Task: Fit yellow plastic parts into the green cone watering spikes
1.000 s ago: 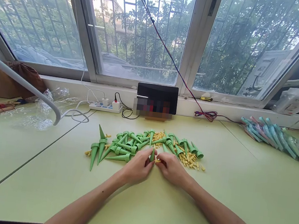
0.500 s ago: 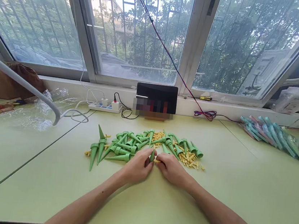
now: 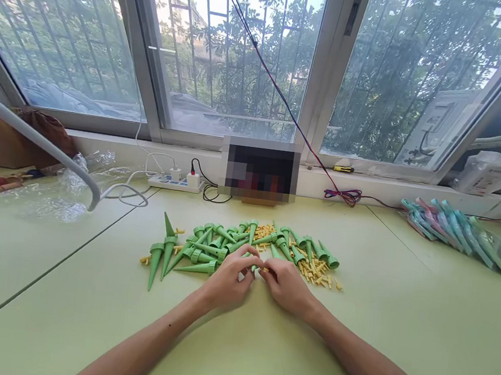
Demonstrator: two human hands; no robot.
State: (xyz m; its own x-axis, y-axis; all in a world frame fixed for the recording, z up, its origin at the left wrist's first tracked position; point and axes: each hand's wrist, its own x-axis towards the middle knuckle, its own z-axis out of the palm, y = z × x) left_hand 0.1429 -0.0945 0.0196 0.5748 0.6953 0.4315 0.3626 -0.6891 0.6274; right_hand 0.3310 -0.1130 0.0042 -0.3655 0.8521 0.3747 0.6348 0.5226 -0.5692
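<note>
My left hand (image 3: 231,272) is closed on a green plant watering spike (image 3: 254,268), mostly covered by the fingers. Its fingertips meet those of my right hand (image 3: 287,283), which pinches a small yellow T-shaped valve (image 3: 265,269) against the spike; how deep the valve sits in it cannot be seen. Just beyond both hands lies a heap of green watering spikes (image 3: 205,256) with ribbed collars. Loose yellow valves (image 3: 314,273) are piled to the right, with another cluster of valves (image 3: 265,234) behind. At the left, several spikes (image 3: 156,264) lie with yellow valves fitted or beside them.
A tablet-like screen (image 3: 259,173), partly blurred, stands by the window, with a power strip (image 3: 175,183) on its left. Bagged teal and pink strips (image 3: 455,228) lie far right. A white curved tube (image 3: 53,154) crosses the left side, near crumpled plastic (image 3: 63,204).
The spike in my left hand has tilted, from pointing up to lying lower between the fingers. The left fingers have shifted, and the yellow valve is now closer to the spike.
</note>
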